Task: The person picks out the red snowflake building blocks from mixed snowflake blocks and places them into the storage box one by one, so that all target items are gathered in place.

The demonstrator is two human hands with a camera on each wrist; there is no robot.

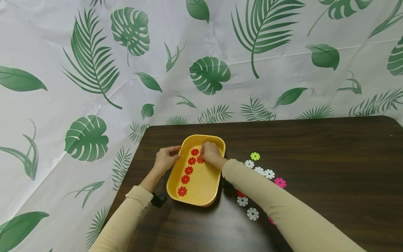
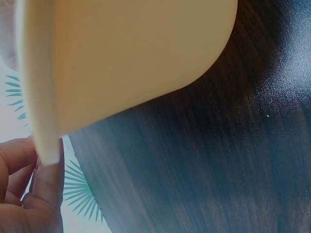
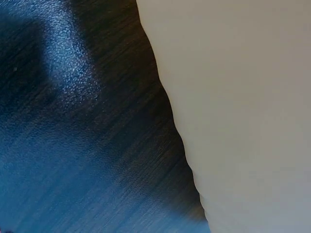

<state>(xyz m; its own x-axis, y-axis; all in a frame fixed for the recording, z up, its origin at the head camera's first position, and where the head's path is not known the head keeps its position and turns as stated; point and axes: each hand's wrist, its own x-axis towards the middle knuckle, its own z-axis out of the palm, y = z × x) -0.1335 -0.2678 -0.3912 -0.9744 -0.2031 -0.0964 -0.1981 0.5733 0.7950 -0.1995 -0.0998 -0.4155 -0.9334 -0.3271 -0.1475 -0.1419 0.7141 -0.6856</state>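
Observation:
In the head view, a yellow plastic tray [image 1: 201,189] with rounded corners lies on the dark table, several red notched flower discs [image 1: 185,179] in a line along its left side. My left hand [image 1: 165,159] pinches the tray's left rim between thumb and fingers; the left wrist view has these fingers [image 2: 46,182] at the rim's edge. Inside the tray near its far right, my right hand [image 1: 210,152] is curled, fingertips on a red flower disc [image 1: 200,159] beside the line. Its palm side is hidden. The right wrist view shows only the cream sleeve [image 3: 243,116] and table.
Right of the tray lie loose flower discs: several white ones [image 1: 253,214], a yellow-green one [image 1: 255,156] and a pink one [image 1: 280,182]. The right forearm crosses over some of them. Behind the dark wooden table [image 1: 330,157] hangs a white leaf-print cloth [image 1: 170,31].

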